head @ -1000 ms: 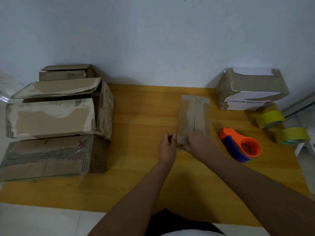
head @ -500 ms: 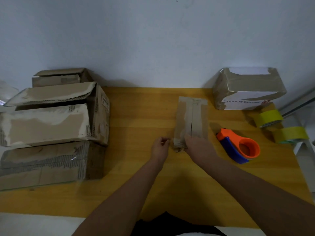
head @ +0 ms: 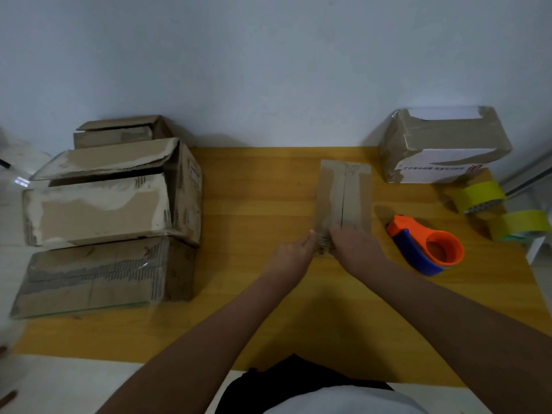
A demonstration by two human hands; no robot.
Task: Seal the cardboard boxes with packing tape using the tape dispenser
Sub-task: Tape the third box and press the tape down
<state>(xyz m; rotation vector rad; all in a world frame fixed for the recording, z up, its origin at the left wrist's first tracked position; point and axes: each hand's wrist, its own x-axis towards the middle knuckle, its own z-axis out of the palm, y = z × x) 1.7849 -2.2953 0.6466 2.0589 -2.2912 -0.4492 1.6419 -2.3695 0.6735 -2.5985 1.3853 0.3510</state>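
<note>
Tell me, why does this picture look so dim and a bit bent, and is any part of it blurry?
Head view: dim, soft light leaves the forearms dark, with faint shadows on the yellow table. The wide-angle lens bows the stacked boxes at the left edge. The left hand and right hand at the small box are smeared, the orange tape dispenser fairly sharp; the white label's print on the taped box is unreadable.

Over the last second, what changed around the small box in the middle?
The left hand, which had drawn away to the left pinching something small, came back against the near end of the small brown cardboard box. The right hand stayed on that end. The box and the orange and blue tape dispenser did not move.
</note>
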